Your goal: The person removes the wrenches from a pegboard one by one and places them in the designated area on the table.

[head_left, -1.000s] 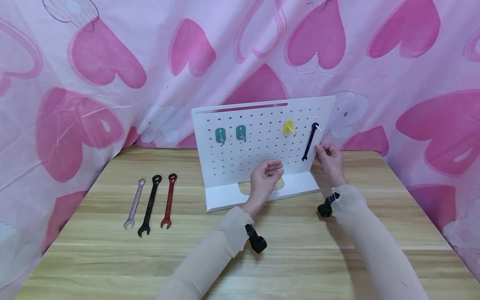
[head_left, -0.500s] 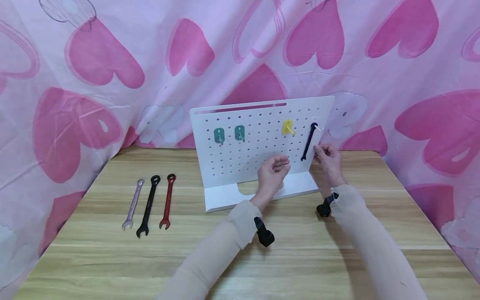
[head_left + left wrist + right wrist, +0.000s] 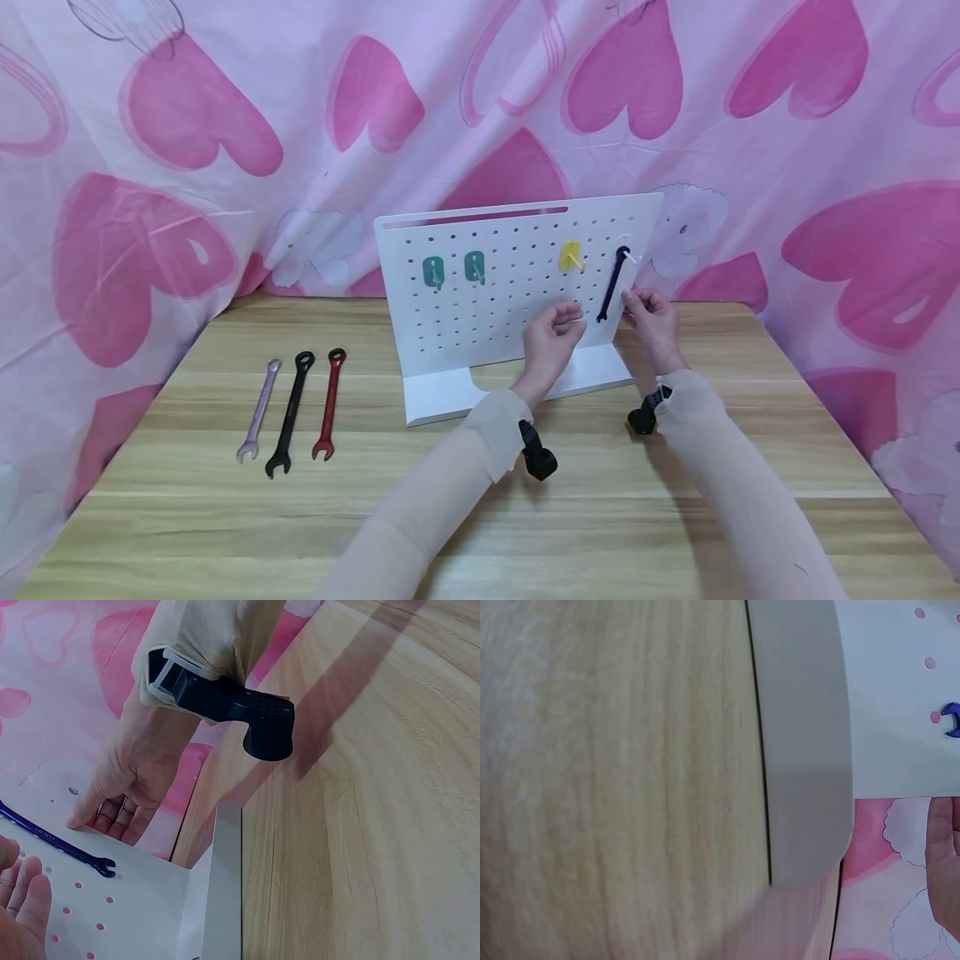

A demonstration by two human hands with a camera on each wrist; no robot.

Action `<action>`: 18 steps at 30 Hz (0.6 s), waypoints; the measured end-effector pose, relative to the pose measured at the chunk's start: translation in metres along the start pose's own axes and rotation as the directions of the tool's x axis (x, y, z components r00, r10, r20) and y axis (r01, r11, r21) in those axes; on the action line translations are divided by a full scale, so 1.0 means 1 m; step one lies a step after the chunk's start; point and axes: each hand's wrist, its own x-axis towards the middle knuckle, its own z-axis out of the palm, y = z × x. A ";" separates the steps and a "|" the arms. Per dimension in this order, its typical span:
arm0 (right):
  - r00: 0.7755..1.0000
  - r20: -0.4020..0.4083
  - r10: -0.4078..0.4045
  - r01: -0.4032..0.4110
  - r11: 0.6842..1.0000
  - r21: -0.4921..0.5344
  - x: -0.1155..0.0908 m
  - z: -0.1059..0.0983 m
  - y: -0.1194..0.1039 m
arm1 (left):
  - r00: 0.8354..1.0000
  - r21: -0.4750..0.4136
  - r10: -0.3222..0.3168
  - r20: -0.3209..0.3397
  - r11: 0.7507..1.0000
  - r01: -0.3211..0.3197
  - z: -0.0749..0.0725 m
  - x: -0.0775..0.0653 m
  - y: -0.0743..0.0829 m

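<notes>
A white pegboard (image 3: 498,308) stands on the wooden table. Near its right edge, a dark blue combination wrench (image 3: 612,287) hangs by its ring end from a white hook (image 3: 628,257). My right hand (image 3: 656,329) pinches that edge, thumb in front and fingers behind, as the left wrist view shows. Before the board, left of the wrench, my left hand (image 3: 551,346) hovers with loosely bent fingers and holds nothing. Only part of this left hand (image 3: 26,915) appears in its own wrist view. The right wrist view catches the wrench's jaw end (image 3: 952,720).
Two green hooks (image 3: 474,267) sit on the board's left half, and a yellow hook (image 3: 571,256) sits farther right. Left of the board lie a light purple wrench (image 3: 258,411), a black wrench (image 3: 290,414) and a red wrench (image 3: 329,404). A pink heart-patterned cloth (image 3: 450,50) hangs behind.
My left hand has moved right and slightly up across the board, closer to the hanging wrench. My right hand stays at the board's edge. The whole head view has shifted slightly.
</notes>
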 end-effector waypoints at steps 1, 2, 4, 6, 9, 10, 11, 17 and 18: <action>1.000 0.001 0.001 -0.001 1.000 0.007 0.000 0.000 0.000 | 1.000 0.000 0.000 0.002 1.000 0.000 0.001 0.000 0.000; 1.000 -0.002 -0.003 0.003 1.000 0.009 0.003 -0.001 0.003 | 1.000 0.002 -0.001 0.005 1.000 0.000 0.002 0.001 0.001; 1.000 -0.009 -0.009 0.009 1.000 0.010 0.008 -0.002 0.009 | 1.000 -0.004 0.006 0.008 1.000 -0.006 0.003 0.002 0.001; 1.000 -0.016 -0.019 0.019 1.000 0.012 0.012 -0.003 0.014 | 1.000 -0.015 0.011 0.010 1.000 -0.011 0.004 0.003 0.002; 0.999 -0.023 -0.025 0.025 1.000 0.011 0.016 -0.004 0.019 | 1.000 -0.028 0.019 0.011 0.999 -0.019 0.006 0.004 0.003; 0.999 -0.024 -0.022 0.023 1.000 0.011 0.016 -0.004 0.019 | 1.000 -0.027 0.020 0.012 0.999 -0.020 0.007 0.004 0.003; 1.000 -0.022 -0.021 0.021 1.000 0.007 0.016 -0.004 0.019 | 1.000 -0.029 0.021 0.011 0.999 -0.020 0.007 0.005 0.003; 1.000 -0.020 -0.013 0.013 1.000 -0.004 0.013 -0.005 0.018 | 1.000 -0.013 0.012 0.011 1.000 -0.012 0.010 0.006 0.004; 1.000 -0.022 -0.011 0.011 1.000 -0.001 0.013 -0.004 0.018 | 1.000 -0.009 0.010 0.011 1.000 -0.010 0.011 0.007 0.003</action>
